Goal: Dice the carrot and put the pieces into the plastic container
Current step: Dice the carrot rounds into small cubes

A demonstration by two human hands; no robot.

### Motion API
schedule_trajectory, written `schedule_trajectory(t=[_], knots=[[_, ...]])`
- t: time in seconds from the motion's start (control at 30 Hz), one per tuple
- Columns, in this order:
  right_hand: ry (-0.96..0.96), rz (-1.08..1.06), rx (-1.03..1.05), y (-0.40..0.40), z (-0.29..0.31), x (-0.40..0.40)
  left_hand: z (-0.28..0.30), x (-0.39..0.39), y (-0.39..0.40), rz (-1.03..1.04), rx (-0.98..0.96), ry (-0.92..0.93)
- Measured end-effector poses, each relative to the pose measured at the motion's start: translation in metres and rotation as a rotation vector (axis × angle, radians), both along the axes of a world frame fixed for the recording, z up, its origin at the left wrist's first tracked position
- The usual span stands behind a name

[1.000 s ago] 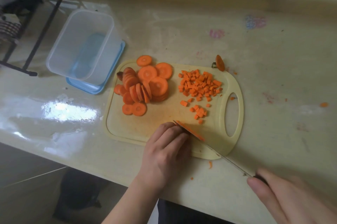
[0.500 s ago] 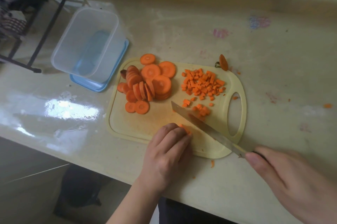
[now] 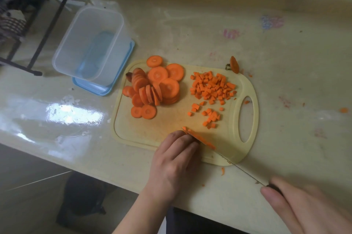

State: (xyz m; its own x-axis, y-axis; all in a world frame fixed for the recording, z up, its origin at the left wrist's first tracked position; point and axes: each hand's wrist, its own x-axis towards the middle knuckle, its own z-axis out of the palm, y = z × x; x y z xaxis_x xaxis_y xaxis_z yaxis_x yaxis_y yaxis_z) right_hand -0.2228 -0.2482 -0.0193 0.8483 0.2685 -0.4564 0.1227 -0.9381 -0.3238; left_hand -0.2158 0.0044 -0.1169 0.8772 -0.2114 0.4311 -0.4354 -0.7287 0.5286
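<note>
Fingers [image 3: 182,138] of the left hand [image 3: 175,163] curl down onto a carrot piece [image 3: 185,129] at the lower edge of the cutting board [image 3: 167,127], pinning it; only a sliver of orange shows past the fingertips. The knife [image 3: 228,161] lies edge-down against those fingers, its blade smeared orange and running toward the lower right of the frame, where the right hand [image 3: 304,209] grips the dark handle, blurred.

Above the fingers, on the left half of the board, sits a heap of round carrot slices [image 3: 158,87], some flat, some leaning on edge. On the right half lies a mound of small carrot dice [image 3: 212,87], with a looser scatter just below it. The carrot top [image 3: 234,64] rests at the board's upper edge, partly on the worktop [image 3: 285,62].

In the upper left of the frame, the clear plastic container [image 3: 87,43] stands on a blue lid [image 3: 106,88], just beside the board, and holds no carrot. A few orange scraps dot the worktop on the right. A dark metal frame [image 3: 47,29] stands beyond the worktop's left end.
</note>
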Motion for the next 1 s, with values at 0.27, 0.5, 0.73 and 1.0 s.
schedule_trajectory(t=[0.27, 0.5, 0.73, 1.0], knots=[[0.029, -0.020, 0.287, 0.007, -0.014, 0.028, 0.000, 0.002, 0.002, -0.008, -0.031, -0.009], [0.011, 0.001, 0.397, -0.010, -0.010, 0.044, 0.014, 0.005, 0.007, 0.208, -0.495, 0.109], [0.092, 0.138, 0.340, -0.004, -0.004, 0.029, 0.034, 0.013, 0.029, 0.688, -1.079, 0.317], [0.085, 0.024, 0.271, -0.020, -0.011, 0.061, 0.045, 0.021, 0.068, 0.582, -0.790, 0.412]])
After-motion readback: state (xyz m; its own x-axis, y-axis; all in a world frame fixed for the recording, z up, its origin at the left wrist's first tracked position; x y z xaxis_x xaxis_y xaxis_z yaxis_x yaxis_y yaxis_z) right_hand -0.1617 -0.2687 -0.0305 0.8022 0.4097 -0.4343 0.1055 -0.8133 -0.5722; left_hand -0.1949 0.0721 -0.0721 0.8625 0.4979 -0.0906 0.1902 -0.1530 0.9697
